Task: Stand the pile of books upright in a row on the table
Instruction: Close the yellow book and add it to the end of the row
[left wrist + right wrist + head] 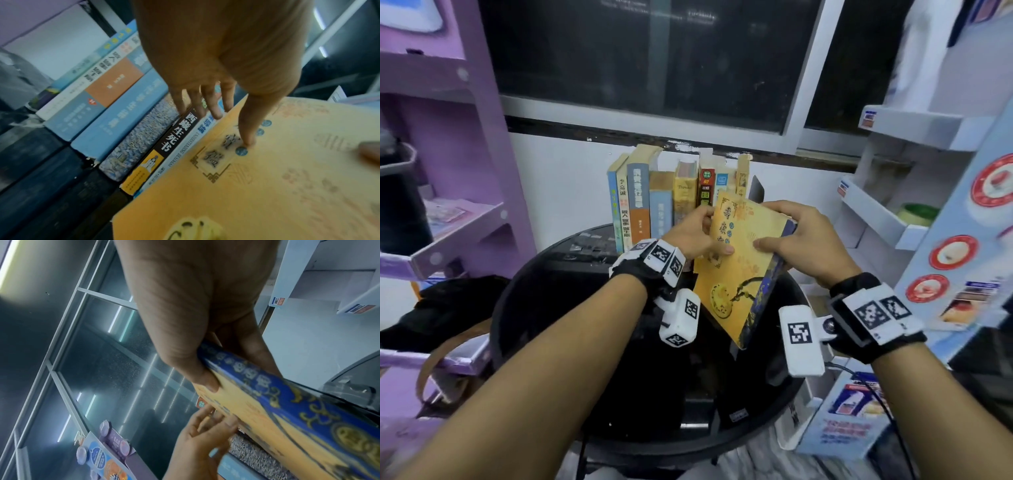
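Round black table [524,308]: row of upright paperback books [650,202] at 12 o'clock edge against white wall. Large yellow book with blue spine [743,270] tilted, held above table at row's 3 o'clock end. Right hand [808,240] grips spine; left hand [691,236] pinches opposite edge, thumb on cover.

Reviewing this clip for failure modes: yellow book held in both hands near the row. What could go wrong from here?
1. The yellow book is tilted over the row of upright books; pushing it in could topple them.
2. The right hand holds only the spine edge and the left hand the opposite edge; that grip may slip.
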A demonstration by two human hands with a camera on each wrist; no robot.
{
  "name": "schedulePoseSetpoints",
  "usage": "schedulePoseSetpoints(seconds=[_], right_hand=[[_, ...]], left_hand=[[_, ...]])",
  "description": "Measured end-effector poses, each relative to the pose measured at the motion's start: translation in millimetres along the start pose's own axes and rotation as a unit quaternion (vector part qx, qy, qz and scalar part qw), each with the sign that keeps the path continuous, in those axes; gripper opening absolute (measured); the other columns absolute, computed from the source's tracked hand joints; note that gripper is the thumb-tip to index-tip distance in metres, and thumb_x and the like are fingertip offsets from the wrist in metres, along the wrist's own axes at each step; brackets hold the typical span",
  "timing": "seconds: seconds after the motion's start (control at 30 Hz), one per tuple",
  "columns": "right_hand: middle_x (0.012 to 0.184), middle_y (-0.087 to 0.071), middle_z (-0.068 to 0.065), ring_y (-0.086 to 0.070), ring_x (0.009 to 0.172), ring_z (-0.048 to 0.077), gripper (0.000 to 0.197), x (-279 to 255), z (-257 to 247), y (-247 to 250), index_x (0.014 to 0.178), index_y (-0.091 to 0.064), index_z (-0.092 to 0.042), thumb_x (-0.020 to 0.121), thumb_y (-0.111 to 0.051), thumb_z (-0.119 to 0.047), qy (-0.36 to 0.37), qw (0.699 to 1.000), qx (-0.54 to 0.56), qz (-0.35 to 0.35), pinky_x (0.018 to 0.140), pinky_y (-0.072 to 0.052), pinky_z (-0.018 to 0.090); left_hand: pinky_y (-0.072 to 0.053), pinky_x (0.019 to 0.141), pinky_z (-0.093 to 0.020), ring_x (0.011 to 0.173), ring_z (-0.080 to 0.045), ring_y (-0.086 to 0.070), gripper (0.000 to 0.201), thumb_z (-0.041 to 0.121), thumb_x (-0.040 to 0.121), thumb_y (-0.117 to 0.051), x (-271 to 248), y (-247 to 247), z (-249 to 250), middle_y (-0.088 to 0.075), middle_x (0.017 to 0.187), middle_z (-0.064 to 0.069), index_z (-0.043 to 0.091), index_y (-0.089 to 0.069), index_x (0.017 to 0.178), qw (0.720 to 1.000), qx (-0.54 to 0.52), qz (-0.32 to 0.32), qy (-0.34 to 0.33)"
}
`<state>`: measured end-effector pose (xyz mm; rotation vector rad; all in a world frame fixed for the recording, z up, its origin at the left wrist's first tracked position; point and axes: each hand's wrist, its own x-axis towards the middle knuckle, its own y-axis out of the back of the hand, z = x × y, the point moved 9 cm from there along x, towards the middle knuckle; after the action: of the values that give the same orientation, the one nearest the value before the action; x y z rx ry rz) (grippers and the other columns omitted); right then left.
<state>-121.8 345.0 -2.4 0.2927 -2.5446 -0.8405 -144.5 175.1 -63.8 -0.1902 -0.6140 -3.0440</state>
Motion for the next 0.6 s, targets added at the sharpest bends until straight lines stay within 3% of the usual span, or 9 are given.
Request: schedulePoseSetpoints(seconds=[0.07,0.13,0.2,0.33,0.47,0.6], right_hand=[[0.101,-0.071,-0.002,-0.071,0.082,0.019,0.049,1,3,7,0.117,-0.065,-0.028,0.074,-0.079,-0.009,0.002,1.000,0.000,0.020,0.068,-0.061,0.038],[0.100,-0.071,-0.002,-0.071,0.081,0.021,0.047,3,6,13,0.116,-0.065,-0.027,0.075,-0.078,-0.008,0.002,0.999,0.004,0.036,0.065,-0.061,0.039],[0.098,-0.071,-0.003,-0.071,0.079,0.022,0.045,7,11,21,0.112,-0.065,-0.030,0.073,-0.078,-0.010,-0.002,0.998,-0.001,0.058,0.066,-0.061,0.041],[0.095,-0.072,-0.004,-0.071,0.080,0.024,0.045,11,16,34,0.105,-0.064,-0.037,0.070,-0.079,-0.013,-0.007,0.996,0.000,0.088,0.069,-0.060,0.045],[0.095,-0.069,-0.003,-0.069,0.078,0.020,0.046,14,14,48,0.117,-0.065,-0.022,0.075,-0.077,-0.009,0.006,0.994,-0.045,0.104,0.069,-0.061,0.041],[0.091,-0.069,-0.003,-0.066,0.078,0.017,0.042,18,14,56,0.115,-0.067,-0.020,0.075,-0.075,-0.010,0.016,0.990,-0.097,0.098,0.073,-0.058,0.033]], left_hand=[[-0.044,0.097,-0.033,0.117,-0.016,-0.052,0.075,0.014,0.071,-0.082,5,10,15,-0.055,0.120,0.003,0.019,-0.043,0.135,0.992,0.070,0.086,-0.052],[-0.041,0.103,-0.035,0.119,-0.015,-0.049,0.066,0.018,0.075,-0.078,4,24,33,-0.054,0.124,0.002,0.021,-0.047,0.134,0.963,0.149,0.194,-0.116],[-0.035,0.107,-0.036,0.123,-0.018,-0.044,0.064,0.022,0.077,-0.075,6,29,46,-0.050,0.129,-0.001,0.022,-0.046,0.135,0.932,0.210,0.250,-0.155],[-0.025,0.113,-0.036,0.132,-0.021,-0.035,0.074,0.032,0.072,-0.073,18,19,60,-0.041,0.137,0.000,0.023,-0.041,0.139,0.888,0.319,0.262,-0.202],[-0.009,0.120,-0.047,0.146,-0.026,-0.015,0.091,0.041,0.070,-0.073,37,-3,68,-0.028,0.152,-0.005,0.017,-0.028,0.146,0.836,0.440,0.244,-0.220],[0.004,0.119,-0.050,0.148,-0.029,-0.008,0.106,0.052,0.067,-0.073,55,-19,63,-0.024,0.155,-0.007,0.012,-0.019,0.149,0.810,0.496,0.236,-0.203]])
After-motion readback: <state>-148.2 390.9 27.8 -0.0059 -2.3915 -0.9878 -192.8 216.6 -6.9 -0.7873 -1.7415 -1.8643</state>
